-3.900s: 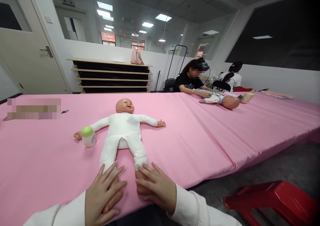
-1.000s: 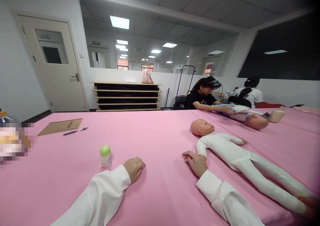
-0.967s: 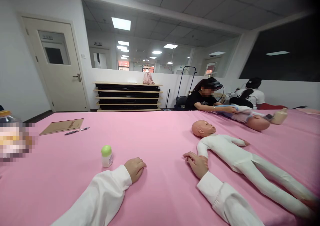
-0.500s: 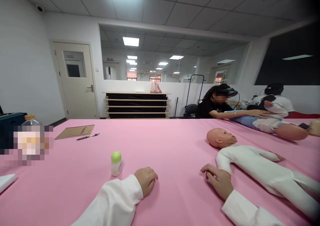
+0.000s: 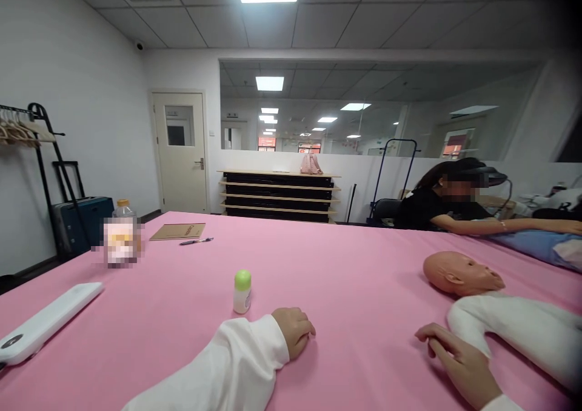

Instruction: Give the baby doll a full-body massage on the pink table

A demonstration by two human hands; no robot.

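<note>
My left hand (image 5: pixel 294 331) rests palm down on the pink tablecloth (image 5: pixel 354 284), its fingers loosely bent and holding nothing. Just beyond its wrist stands a small white bottle with a green cap (image 5: pixel 242 291), apart from the hand. My right hand (image 5: pixel 461 359) is loosely open, thumb and fingers apart, with nothing held. It is beside the near arm of a baby doll (image 5: pixel 466 273); whether they touch, I cannot tell. The doll lies on its back in a white suit, head toward the far side, its lower body cut off by the frame edge.
At left are a white oblong device (image 5: pixel 52 323) and a blurred drink bottle (image 5: pixel 122 235). A brown notebook (image 5: pixel 177 232) and a pen (image 5: pixel 196 241) lie farther back. Across the table at right, a person in black (image 5: pixel 427 199) reaches over blue cloth (image 5: pixel 522 245).
The view has turned left, so everything sits farther right in the picture. The white device and a clothes rack now show at left. Both hands keep about the same pose.
</note>
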